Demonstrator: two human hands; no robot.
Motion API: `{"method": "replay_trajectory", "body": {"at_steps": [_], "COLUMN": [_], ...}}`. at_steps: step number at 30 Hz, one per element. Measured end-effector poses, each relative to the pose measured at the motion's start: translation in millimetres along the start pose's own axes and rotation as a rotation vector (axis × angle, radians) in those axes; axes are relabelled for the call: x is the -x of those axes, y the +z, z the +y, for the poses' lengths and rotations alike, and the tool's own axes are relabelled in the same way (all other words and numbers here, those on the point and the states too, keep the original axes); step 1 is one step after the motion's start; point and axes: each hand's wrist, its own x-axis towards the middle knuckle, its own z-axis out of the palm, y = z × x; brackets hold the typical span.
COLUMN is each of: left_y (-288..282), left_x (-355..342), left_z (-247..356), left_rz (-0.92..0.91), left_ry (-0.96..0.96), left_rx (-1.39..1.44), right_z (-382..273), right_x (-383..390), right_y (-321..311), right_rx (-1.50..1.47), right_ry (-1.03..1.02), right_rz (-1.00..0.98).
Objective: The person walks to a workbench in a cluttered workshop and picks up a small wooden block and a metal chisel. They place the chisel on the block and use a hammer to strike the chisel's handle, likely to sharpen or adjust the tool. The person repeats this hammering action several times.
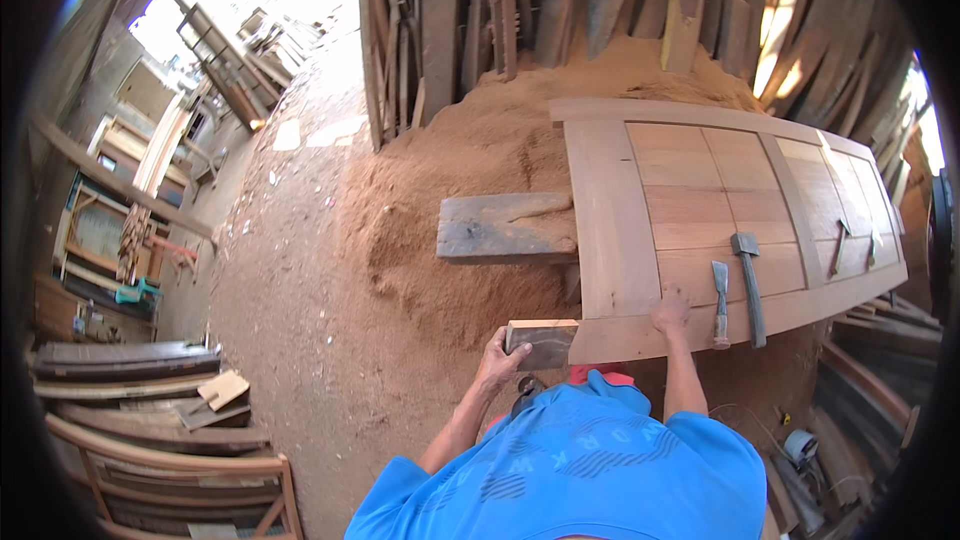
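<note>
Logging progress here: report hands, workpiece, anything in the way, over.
Left hand gripping wooden block. Right hand on door panel, near edge. Possibly in the way: chisel-like tool and hammer-like tool on panel.

A head-worn fisheye overlooks the wooden panel (735, 208).

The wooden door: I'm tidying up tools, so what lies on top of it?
A hammer, a chisel-like tool and, farther right, two slimmer tools lie on the door; the right hand rests on its near edge. The wood beneath them is covered.
</note>
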Motion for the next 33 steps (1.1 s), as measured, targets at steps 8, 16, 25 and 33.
{"method": "replay_trajectory", "body": {"at_steps": [8,16,25,33], "left_y": [4,15,75,134], "left_x": [-66,-120,-172,-259], "left_z": [64,76,67,72], "left_rz": [-0.094,-0.223,-0.523,-0.826], "left_ry": [0.047,0.02,-0.035,0.14], "left_rx": [-0.164,-0.078,-0.238,-0.496], "right_z": [79,189,165,126], "right_x": [-89,-95,-101,-75], "right_y": [-22,-64,-70,-80], "right_rx": [0.111,0.105,-0.109,-0.276], "right_ry": [0.343,0.687,0.649,0.686], "right_rz": [0.318,-0.002,-0.147,-0.091]}}
